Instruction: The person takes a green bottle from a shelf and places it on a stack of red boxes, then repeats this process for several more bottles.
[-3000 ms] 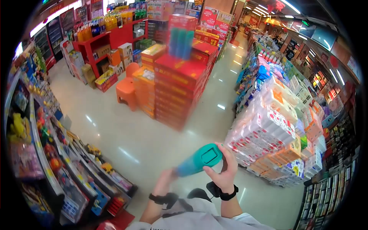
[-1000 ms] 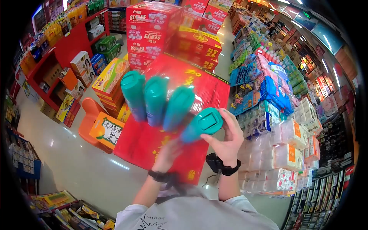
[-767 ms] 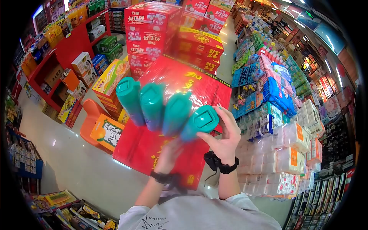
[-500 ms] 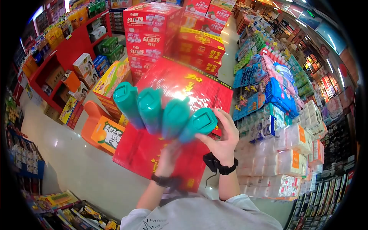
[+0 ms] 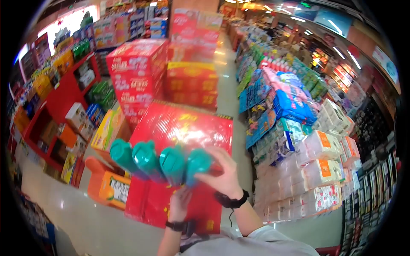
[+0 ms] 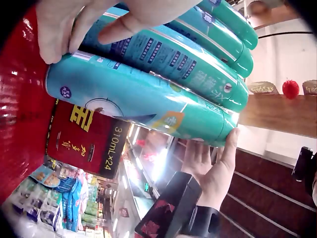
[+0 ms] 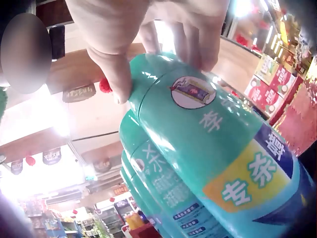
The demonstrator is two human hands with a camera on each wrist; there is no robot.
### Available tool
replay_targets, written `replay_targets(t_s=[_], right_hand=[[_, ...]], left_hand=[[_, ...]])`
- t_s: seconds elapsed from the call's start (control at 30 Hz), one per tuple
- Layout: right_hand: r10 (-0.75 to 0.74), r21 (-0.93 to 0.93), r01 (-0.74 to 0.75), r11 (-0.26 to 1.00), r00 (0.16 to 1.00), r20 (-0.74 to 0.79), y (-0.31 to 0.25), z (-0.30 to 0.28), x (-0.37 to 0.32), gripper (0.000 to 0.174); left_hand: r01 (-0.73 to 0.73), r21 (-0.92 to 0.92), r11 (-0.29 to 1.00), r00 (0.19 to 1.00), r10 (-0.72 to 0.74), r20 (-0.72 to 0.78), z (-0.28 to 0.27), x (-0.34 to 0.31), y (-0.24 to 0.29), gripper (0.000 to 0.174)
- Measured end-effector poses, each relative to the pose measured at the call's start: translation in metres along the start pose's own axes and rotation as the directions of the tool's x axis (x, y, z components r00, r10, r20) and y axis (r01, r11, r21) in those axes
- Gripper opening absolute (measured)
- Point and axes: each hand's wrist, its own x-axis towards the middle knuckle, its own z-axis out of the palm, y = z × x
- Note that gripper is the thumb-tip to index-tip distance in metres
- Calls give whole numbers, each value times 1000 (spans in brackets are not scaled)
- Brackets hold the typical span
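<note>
Several insecticide spray cans (image 5: 144, 155) with teal caps and blue lower bodies stand in a row on a red carton (image 5: 183, 121). My right hand (image 5: 220, 173) grips the cap of the rightmost spray can (image 7: 183, 114), thumb on one side and fingers on the other. Low down at the row, my left hand (image 5: 180, 202) touches the cans. In the left wrist view its fingers (image 6: 54, 34) reach the base of the nearest can (image 6: 143, 99), and its thumb lies over the neighbouring can (image 6: 163, 54). The cans stand close side by side.
Stacked red drink cartons (image 5: 136, 72) rise behind the work carton. An orange stool (image 5: 96, 177) with an orange box (image 5: 115, 187) is on the left. Packs of tissue rolls (image 5: 299, 183) pile up on the right, past a narrow aisle.
Three seconds ago both hands held the can away from the carton. Now it is at the row's right end, moved closer to its neighbour. The head view has tilted up.
</note>
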Motion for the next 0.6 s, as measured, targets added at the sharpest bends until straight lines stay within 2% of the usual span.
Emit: replay_targets(t_s=[0.1,0.2,0.33,0.47,0.57,0.6], right_hand=[[-77,32,75,997,996,34,6,-3,2,68],[-96,72,90,993,992,80,7,-10,6,68],[-57,118,41,992,989,134,4,-16,4,66],[-21,226,-12,974,989,143,3,-14,-2,65],[-31,287,-60,956,953,303,7,-17,0,66],[53,322,-153,934,952,301,5,-16,-1,67]], left_hand=[[36,27,999,999,-36,1,5,0,2,31],[39,19,999,999,-39,24,1,4,-3,29],[80,20,997,996,-80,30,11,-3,5,29],[37,-31,999,999,-35,37,7,-5,3,25],[40,-74,996,999,-39,17,2,-1,0,22],[46,-72,996,998,-43,37,-2,4,-2,22]])
